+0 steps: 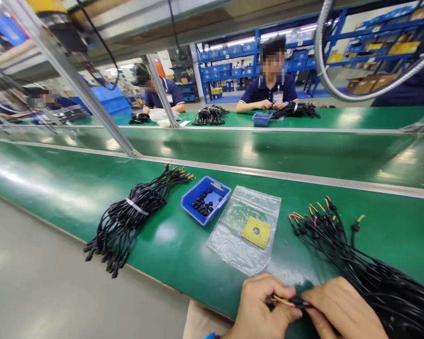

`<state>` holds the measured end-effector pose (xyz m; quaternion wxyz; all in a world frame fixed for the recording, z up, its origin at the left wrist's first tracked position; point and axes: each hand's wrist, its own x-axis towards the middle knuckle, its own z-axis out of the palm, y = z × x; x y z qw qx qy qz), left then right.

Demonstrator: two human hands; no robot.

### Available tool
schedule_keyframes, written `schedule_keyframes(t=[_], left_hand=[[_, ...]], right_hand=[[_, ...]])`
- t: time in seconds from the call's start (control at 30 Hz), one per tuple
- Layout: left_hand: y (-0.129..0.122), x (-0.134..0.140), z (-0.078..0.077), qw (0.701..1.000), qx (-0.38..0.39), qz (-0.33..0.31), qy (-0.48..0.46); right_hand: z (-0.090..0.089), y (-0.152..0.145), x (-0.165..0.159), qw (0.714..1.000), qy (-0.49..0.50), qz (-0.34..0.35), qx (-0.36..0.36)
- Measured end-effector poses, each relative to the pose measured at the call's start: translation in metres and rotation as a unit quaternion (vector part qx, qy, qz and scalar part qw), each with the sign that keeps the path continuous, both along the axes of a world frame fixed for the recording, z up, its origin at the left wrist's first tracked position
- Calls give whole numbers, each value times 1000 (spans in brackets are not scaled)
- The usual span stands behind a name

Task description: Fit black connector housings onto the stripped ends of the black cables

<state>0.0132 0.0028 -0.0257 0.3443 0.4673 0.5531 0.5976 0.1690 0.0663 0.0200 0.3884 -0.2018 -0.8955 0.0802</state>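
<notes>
My left hand (265, 303) pinches the thin yellow and red wires at the end of a black cable (297, 302). Close beside it, my right hand (342, 306) grips the black part of the same cable. Both hands are low in the view, over the front of the green table. A loose bundle of black cables (367, 268) with coloured wire ends lies to the right, partly behind my right hand. Just beyond my left hand is a clear plastic bag (229, 235) with a yellow square piece (256, 232) on it, which has a hole in its middle.
A blue bin (189, 200) holds small black parts (204, 202). Left of it, a tied bundle of black cables (136, 207) overhangs the table's front edge. A metal rail (268, 178) crosses behind. Across the line, co-workers sit with more cables (212, 115) and a small blue bin (262, 119).
</notes>
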Motion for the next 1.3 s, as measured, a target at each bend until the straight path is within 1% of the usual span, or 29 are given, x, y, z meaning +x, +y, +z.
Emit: schedule_keyframes(t=[0.07, 0.13, 0.2, 0.3, 0.43, 0.5, 0.63, 0.7, 0.83, 0.97, 1.1, 1.13, 1.2, 1.23, 1.3], left_hand=[[0, -2, 9, 999, 29, -38, 6], [1, -5, 17, 996, 54, -63, 15], [2, -6, 20, 995, 66, -73, 19], [2, -6, 20, 993, 82, -78, 32], [5, -5, 16, 988, 120, -87, 53], [5, -4, 14, 991, 101, -82, 42], [3, -2, 10, 999, 0, -49, -14], [1, -2, 9, 998, -26, -45, -29], [1, -2, 11, 999, -6, -47, -13], [4, -4, 12, 996, 26, -87, 5], [6, -5, 16, 993, 51, -102, 19], [6, -6, 19, 993, 45, -106, 20], [6, -6, 24, 994, 8, -109, 7], [7, -7, 26, 994, -19, -108, -9], [7, -7, 30, 990, -77, -99, -71]], right_hand=[[5, -3, -2, 1000, -1, -6, -14], [3, -6, -1, 1000, -2, -5, -23], [-1, -9, 1, 999, -18, 2, -37], [-5, -11, 2, 998, -29, 8, -47], [-5, -11, -2, 998, -30, -5, -46], [-6, -11, -4, 999, -20, -16, -33], [-2, -11, -5, 999, -12, -32, 7], [1, -10, -5, 999, -26, -39, 10], [4, -10, -4, 999, -21, -39, -13], [0, -11, -2, 999, -33, -13, -34], [-1, -10, -2, 998, -35, -2, -46], [-1, -9, -2, 998, -33, -3, -49], [0, -7, -2, 998, -28, -11, -51], [1, -6, -1, 998, -25, -18, -53], [2, -5, 0, 997, -14, -37, -62]])
